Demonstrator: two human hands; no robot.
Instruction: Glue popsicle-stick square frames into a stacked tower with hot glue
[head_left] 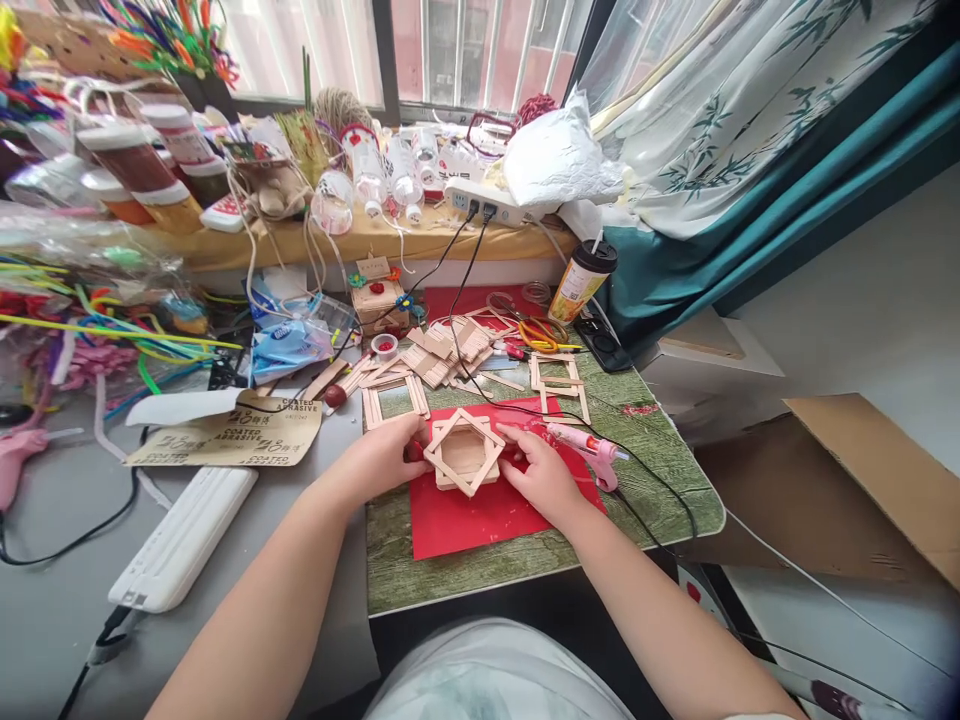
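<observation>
A small box of stacked wooden craft sticks (452, 481) sits on a sheet of red paper (487, 530). Its top square frame lies turned against the layers below, making a star-like outline around a hollow middle. My left hand (390, 455) grips the left side with curled fingers, the fingertips partly hidden behind the sticks. On the right side my right hand (541, 478) holds it with thumb and fingers bent. Just beyond that hand lies a pink hot glue gun (581, 440), its cord running off right.
Loose craft sticks (457, 350) are piled behind the paper. Square stick frames lie at left (394, 400) and right (561, 385). Scissors (546, 335), a drink cup (585, 280) and a phone (602, 343) stand farther back. Sandpaper (232, 440) and a power strip (184, 540) lie left. Black cables cross the table.
</observation>
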